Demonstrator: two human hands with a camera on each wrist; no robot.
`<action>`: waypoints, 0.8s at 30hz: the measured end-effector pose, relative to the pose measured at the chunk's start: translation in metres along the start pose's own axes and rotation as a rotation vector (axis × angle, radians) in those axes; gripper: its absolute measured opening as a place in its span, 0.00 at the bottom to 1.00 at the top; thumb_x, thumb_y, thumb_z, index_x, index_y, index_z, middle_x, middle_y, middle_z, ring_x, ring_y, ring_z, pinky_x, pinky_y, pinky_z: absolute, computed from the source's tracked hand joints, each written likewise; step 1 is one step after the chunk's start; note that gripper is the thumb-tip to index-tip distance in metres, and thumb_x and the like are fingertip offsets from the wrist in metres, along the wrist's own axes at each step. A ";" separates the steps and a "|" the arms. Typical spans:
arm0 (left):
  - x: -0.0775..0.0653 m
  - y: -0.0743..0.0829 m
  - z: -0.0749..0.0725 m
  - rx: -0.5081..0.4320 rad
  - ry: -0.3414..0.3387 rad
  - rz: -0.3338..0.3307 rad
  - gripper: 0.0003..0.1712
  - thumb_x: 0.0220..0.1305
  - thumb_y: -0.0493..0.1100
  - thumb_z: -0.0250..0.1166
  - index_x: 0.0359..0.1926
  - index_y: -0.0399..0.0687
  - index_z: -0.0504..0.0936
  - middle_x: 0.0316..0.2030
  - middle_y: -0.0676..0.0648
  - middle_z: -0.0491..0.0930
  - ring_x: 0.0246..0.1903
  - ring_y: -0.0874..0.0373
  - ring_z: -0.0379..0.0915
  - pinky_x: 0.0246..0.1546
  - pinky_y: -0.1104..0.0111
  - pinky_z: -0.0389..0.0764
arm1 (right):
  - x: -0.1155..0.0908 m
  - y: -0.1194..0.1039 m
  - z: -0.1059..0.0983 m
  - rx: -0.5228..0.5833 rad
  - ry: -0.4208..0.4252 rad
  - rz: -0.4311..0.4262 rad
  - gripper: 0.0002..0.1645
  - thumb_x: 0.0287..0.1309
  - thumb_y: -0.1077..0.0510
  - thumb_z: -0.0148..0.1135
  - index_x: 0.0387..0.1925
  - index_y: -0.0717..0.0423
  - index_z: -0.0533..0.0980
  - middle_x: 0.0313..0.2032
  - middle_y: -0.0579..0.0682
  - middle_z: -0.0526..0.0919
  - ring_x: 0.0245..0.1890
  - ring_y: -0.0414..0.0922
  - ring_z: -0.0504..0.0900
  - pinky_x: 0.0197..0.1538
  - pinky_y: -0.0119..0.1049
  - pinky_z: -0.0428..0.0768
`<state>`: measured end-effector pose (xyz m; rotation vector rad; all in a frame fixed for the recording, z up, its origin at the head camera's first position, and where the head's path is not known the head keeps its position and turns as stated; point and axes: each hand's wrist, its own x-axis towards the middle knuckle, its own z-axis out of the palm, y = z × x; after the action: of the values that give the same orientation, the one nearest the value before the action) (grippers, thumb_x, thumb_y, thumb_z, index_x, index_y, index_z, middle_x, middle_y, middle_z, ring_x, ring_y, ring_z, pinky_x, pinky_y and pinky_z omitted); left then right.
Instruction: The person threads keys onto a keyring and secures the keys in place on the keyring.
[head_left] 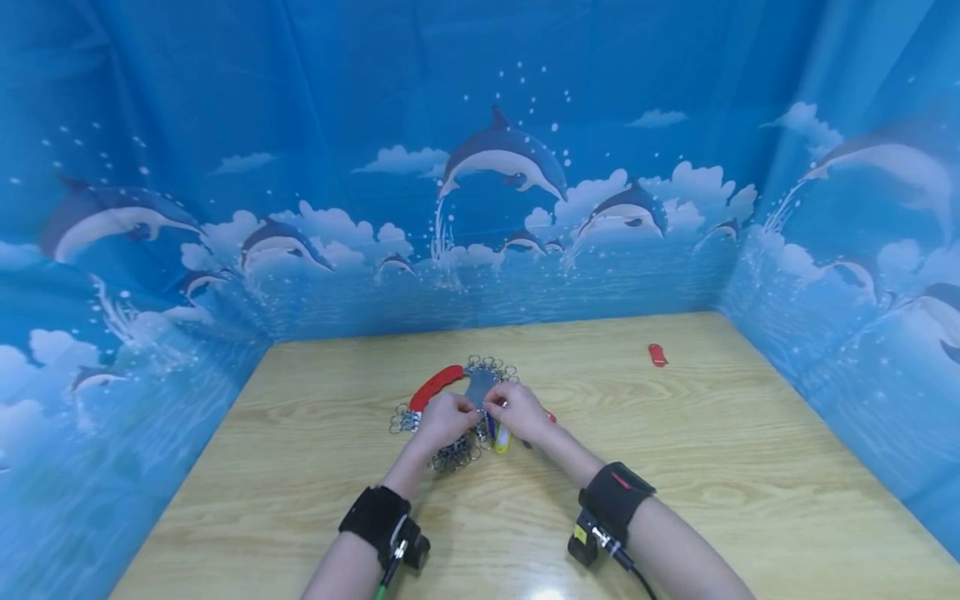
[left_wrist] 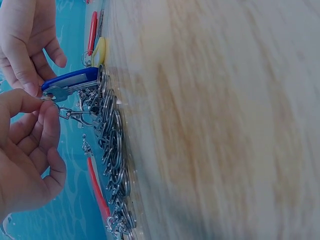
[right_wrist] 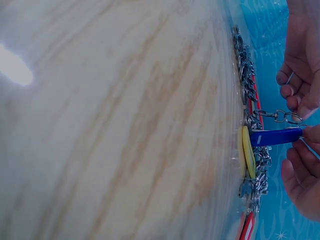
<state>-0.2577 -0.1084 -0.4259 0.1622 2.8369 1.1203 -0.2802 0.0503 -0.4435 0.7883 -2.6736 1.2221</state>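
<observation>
Both hands meet over a heap of metal key rings and clasps [head_left: 456,454] on the table. My left hand [head_left: 446,418] pinches the ring end of a silver swivel clasp [right_wrist: 272,115] between thumb and fingertips. Close beside it, my right hand [head_left: 521,410] pinches the end of a blue key tag [right_wrist: 276,137]. In the left wrist view a key with a round head [left_wrist: 57,93] lies along the blue tag, right at the fingertips. The fingers partly hide where ring and tag come together. A yellow tag [right_wrist: 248,151] is next to the blue one.
A long curved red piece [head_left: 437,387] and a grey flat patch [head_left: 480,387] lie behind the hands, with more rings [head_left: 491,364] around them. One red key tag [head_left: 657,355] lies apart at the back right. A blue dolphin-print curtain [head_left: 495,250] borders the wooden table [head_left: 750,467].
</observation>
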 end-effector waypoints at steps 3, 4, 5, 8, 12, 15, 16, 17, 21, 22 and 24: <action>0.000 0.000 0.000 -0.002 -0.004 0.004 0.17 0.55 0.40 0.60 0.12 0.49 0.71 0.11 0.54 0.70 0.13 0.63 0.59 0.17 0.71 0.58 | 0.000 0.000 0.002 -0.022 0.011 -0.024 0.02 0.54 0.62 0.62 0.28 0.57 0.80 0.28 0.46 0.79 0.31 0.41 0.77 0.38 0.34 0.75; 0.000 0.000 0.000 -0.001 -0.004 0.008 0.17 0.56 0.40 0.60 0.12 0.49 0.70 0.11 0.53 0.70 0.12 0.63 0.58 0.16 0.72 0.58 | 0.000 0.000 0.002 -0.025 0.013 -0.028 0.02 0.54 0.62 0.62 0.28 0.57 0.80 0.28 0.46 0.79 0.31 0.41 0.77 0.38 0.34 0.75; 0.000 -0.001 0.000 0.001 -0.002 0.012 0.17 0.56 0.40 0.60 0.12 0.49 0.70 0.12 0.53 0.71 0.12 0.63 0.58 0.16 0.72 0.57 | 0.000 0.000 0.002 -0.026 0.015 -0.030 0.02 0.54 0.62 0.62 0.28 0.57 0.80 0.28 0.46 0.80 0.31 0.41 0.77 0.38 0.34 0.75; -0.001 -0.002 0.000 0.006 0.000 0.023 0.15 0.56 0.39 0.59 0.13 0.45 0.73 0.13 0.52 0.73 0.12 0.63 0.58 0.16 0.72 0.58 | -0.001 -0.001 0.003 -0.032 0.015 -0.035 0.02 0.54 0.62 0.62 0.28 0.56 0.80 0.29 0.46 0.80 0.31 0.41 0.77 0.38 0.34 0.75; 0.000 -0.001 0.001 0.016 -0.002 0.030 0.12 0.55 0.39 0.59 0.18 0.40 0.79 0.15 0.51 0.75 0.14 0.62 0.62 0.17 0.72 0.59 | -0.002 -0.001 0.003 -0.053 0.004 -0.058 0.02 0.54 0.63 0.62 0.29 0.56 0.80 0.30 0.47 0.80 0.32 0.42 0.78 0.38 0.34 0.75; 0.001 -0.001 0.001 0.025 -0.004 0.026 0.10 0.55 0.40 0.60 0.22 0.41 0.82 0.16 0.52 0.76 0.16 0.62 0.65 0.18 0.72 0.61 | -0.002 0.000 0.003 -0.075 -0.007 -0.085 0.02 0.55 0.63 0.61 0.30 0.57 0.80 0.31 0.47 0.81 0.33 0.42 0.78 0.39 0.35 0.75; 0.001 -0.001 0.001 0.025 -0.003 0.022 0.09 0.55 0.40 0.60 0.23 0.42 0.83 0.17 0.52 0.76 0.16 0.62 0.66 0.18 0.72 0.62 | -0.003 0.000 0.002 -0.081 -0.009 -0.092 0.02 0.55 0.63 0.61 0.30 0.57 0.80 0.31 0.48 0.81 0.33 0.42 0.78 0.39 0.36 0.75; 0.002 -0.002 0.002 0.025 -0.002 0.020 0.09 0.55 0.40 0.60 0.23 0.43 0.83 0.17 0.52 0.76 0.16 0.62 0.66 0.18 0.72 0.62 | -0.003 0.000 0.002 -0.086 -0.011 -0.097 0.03 0.55 0.63 0.61 0.30 0.57 0.80 0.31 0.48 0.81 0.33 0.43 0.78 0.39 0.37 0.75; 0.002 -0.003 0.002 -0.006 0.000 0.005 0.09 0.56 0.40 0.60 0.25 0.43 0.83 0.17 0.52 0.75 0.16 0.62 0.65 0.18 0.72 0.63 | -0.003 0.000 0.002 -0.093 -0.012 -0.094 0.03 0.56 0.62 0.61 0.31 0.56 0.80 0.32 0.48 0.81 0.33 0.43 0.78 0.44 0.43 0.74; 0.002 -0.003 0.003 -0.022 0.000 0.002 0.08 0.56 0.40 0.60 0.25 0.43 0.84 0.18 0.52 0.76 0.17 0.62 0.66 0.19 0.72 0.64 | -0.003 0.000 0.002 -0.092 -0.011 -0.093 0.03 0.56 0.62 0.61 0.31 0.56 0.80 0.32 0.48 0.81 0.34 0.44 0.78 0.45 0.44 0.73; 0.002 -0.004 0.003 -0.060 0.001 0.002 0.08 0.56 0.39 0.60 0.28 0.42 0.84 0.20 0.51 0.77 0.18 0.62 0.67 0.20 0.71 0.67 | -0.003 0.000 0.002 -0.083 -0.008 -0.078 0.03 0.56 0.62 0.61 0.32 0.56 0.80 0.33 0.48 0.81 0.35 0.44 0.78 0.45 0.44 0.74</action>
<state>-0.2598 -0.1088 -0.4309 0.1604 2.8005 1.2041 -0.2771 0.0504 -0.4457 0.8784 -2.6531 1.0852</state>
